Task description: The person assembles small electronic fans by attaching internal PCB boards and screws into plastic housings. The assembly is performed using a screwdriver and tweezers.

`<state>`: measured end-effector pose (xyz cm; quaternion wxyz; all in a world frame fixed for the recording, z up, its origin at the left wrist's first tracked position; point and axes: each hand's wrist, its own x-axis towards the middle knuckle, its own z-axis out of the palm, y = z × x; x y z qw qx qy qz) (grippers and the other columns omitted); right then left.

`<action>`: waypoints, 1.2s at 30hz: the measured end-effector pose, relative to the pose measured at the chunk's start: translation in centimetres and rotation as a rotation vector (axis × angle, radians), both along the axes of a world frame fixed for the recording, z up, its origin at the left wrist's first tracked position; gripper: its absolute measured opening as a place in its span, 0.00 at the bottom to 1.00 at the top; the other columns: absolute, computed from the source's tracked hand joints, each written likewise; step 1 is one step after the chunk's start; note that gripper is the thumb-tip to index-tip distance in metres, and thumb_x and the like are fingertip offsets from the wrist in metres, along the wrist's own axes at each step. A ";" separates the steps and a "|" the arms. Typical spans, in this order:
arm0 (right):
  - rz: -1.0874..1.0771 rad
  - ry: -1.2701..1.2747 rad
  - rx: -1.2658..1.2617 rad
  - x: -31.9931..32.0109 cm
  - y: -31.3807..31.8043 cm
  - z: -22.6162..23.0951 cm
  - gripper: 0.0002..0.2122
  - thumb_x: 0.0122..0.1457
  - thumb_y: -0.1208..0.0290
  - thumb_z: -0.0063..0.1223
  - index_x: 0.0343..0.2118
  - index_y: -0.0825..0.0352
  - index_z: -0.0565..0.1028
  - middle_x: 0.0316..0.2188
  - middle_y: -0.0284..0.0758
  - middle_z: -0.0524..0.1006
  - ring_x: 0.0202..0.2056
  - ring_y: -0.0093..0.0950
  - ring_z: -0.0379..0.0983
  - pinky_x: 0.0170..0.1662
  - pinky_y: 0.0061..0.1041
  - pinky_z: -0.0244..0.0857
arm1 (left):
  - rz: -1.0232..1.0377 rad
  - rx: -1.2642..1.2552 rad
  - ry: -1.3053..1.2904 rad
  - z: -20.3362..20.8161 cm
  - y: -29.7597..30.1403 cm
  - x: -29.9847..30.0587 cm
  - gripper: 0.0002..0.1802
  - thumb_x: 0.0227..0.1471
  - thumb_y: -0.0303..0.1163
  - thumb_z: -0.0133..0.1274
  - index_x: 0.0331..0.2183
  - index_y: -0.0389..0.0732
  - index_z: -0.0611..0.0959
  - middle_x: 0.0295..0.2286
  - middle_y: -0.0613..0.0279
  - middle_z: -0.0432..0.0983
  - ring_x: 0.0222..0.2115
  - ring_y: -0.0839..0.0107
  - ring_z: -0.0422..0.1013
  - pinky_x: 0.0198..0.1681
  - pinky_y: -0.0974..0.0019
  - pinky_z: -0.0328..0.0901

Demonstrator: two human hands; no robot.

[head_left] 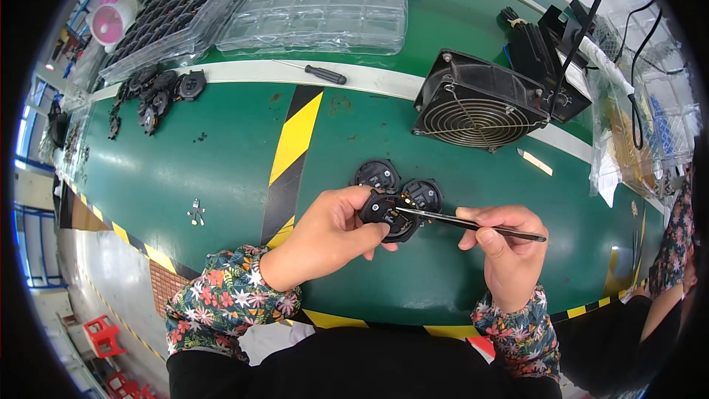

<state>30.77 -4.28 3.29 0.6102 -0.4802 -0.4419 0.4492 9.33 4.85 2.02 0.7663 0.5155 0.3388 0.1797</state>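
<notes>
My left hand [321,236] pinches a round black plastic part [400,232] at its edge, holding it just above the green table. Small bright pieces show inside this part. With my right hand [515,247] I grip slim dark tweezers [480,226] between thumb and fingers. Their tips point left, at the inside of the held part; whether they touch or grasp anything is too small to tell. Right behind lie two similar round black parts, one at the back [377,173] and one to the right [425,193], partly covered by the held one.
A black fan [476,111] stands at the back right, near a pale strip-like tool [535,162]. Clear plastic trays [317,7], a screwdriver [325,74] and a pile of black parts [151,96] lie farther back. Small metal pieces [196,211] lie left. Another person's sleeve [676,240] shows right.
</notes>
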 end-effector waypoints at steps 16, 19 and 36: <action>0.011 -0.004 0.016 -0.1 -0.2 0.0 0.06 0.54 0.79 0.55 0.34 0.74 0.72 0.35 0.53 0.77 0.31 0.34 0.77 0.31 0.26 0.73 | 0.003 0.020 -0.012 -0.2 0.0 0.0 0.07 0.54 0.21 0.45 0.35 0.32 0.76 0.29 0.60 0.76 0.28 0.75 0.73 0.25 0.74 0.66; 0.004 -0.010 0.012 -0.1 -0.2 0.0 0.06 0.54 0.79 0.54 0.34 0.74 0.72 0.35 0.53 0.77 0.31 0.33 0.77 0.31 0.26 0.73 | 0.004 0.016 -0.020 -0.2 0.0 0.0 0.07 0.54 0.22 0.45 0.35 0.32 0.76 0.29 0.60 0.76 0.28 0.75 0.74 0.25 0.74 0.66; 0.017 -0.034 0.002 -0.3 -0.2 0.2 0.06 0.54 0.79 0.55 0.33 0.74 0.72 0.34 0.49 0.77 0.36 0.36 0.77 0.30 0.26 0.74 | 0.003 0.031 0.028 -0.3 0.1 -0.1 0.06 0.55 0.23 0.46 0.35 0.32 0.76 0.28 0.60 0.77 0.27 0.74 0.75 0.25 0.75 0.67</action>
